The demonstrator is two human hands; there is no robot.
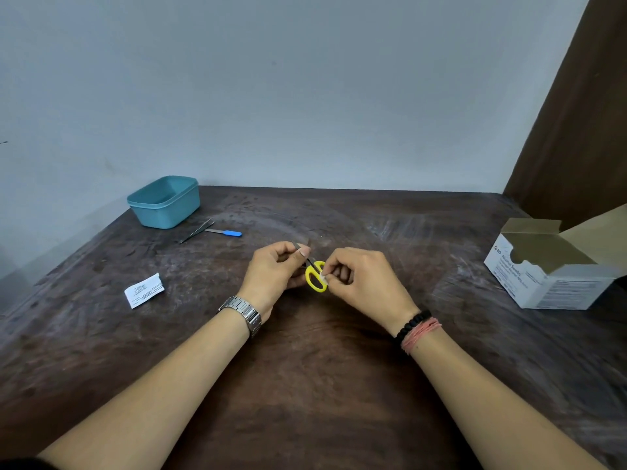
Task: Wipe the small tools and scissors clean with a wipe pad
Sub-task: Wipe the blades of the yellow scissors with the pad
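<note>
Over the dark wooden bench (305, 385), the left hand (274, 273) grips small yellow-handled scissors (315, 275) while the right hand (364, 279) pinches a white wipe pad (324, 276) against them.

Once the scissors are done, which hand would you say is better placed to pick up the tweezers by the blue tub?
Probably the left hand: the tweezers lie on its side, and the right hand pinches the wipe pad.

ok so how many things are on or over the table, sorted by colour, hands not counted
Blue: 2, the tub and the blue-handled tool
Yellow: 1, the scissors, held by the left hand while the right hand pinches the wipe pad
White: 3, the wrapper, the swab box, the wipe pad
Silver: 1, the tweezers
Total: 7
</note>
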